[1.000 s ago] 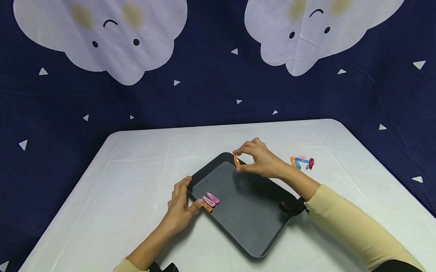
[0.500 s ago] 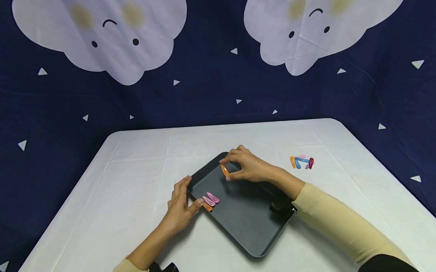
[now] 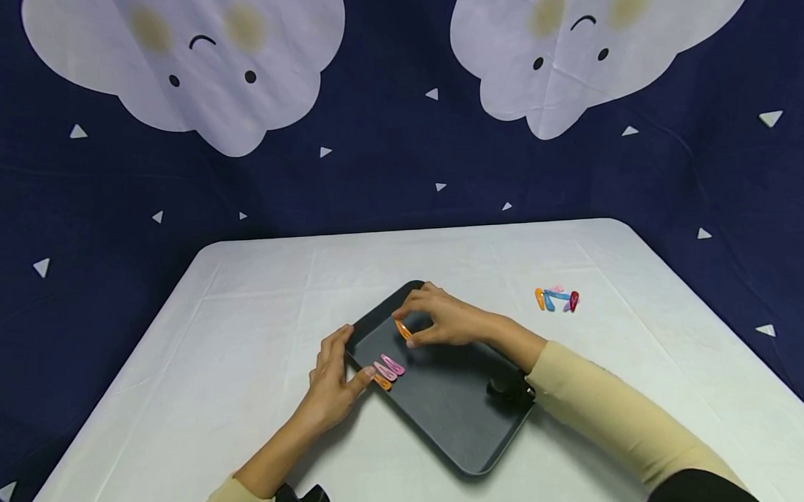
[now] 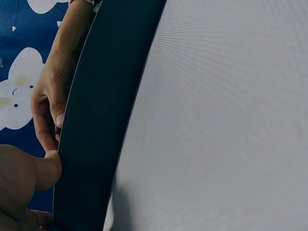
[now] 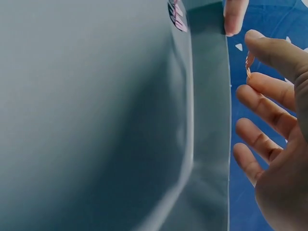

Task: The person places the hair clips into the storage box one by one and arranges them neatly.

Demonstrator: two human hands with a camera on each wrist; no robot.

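My right hand (image 3: 452, 319) pinches an orange snap hair clip (image 3: 402, 330) between thumb and index finger, over the upper left part of a dark grey tray (image 3: 454, 419). The right wrist view shows that clip (image 5: 249, 63) edge-on, the other fingers spread apart. At the tray's left corner, my left hand (image 3: 332, 390) holds the rim, its thumb over the edge. Beside that thumb, two pink hair clips (image 3: 388, 367) and another orange clip (image 3: 382, 383) lie in a row inside the tray. The left wrist view has the tray's outer wall (image 4: 103, 110) in front.
To the right of the tray, a small group of hair clips lies on the white tablecloth (image 3: 246, 345): an orange one (image 3: 539, 299), blue ones (image 3: 548, 302), a red one (image 3: 574, 301), and pink and purple ones. A dark blue cloud-print curtain (image 3: 386, 178) hangs behind the table.
My right hand has carried the orange hair clip left and down from the tray's far edge toward the row of clips. My left hand and the tray have stayed in place.
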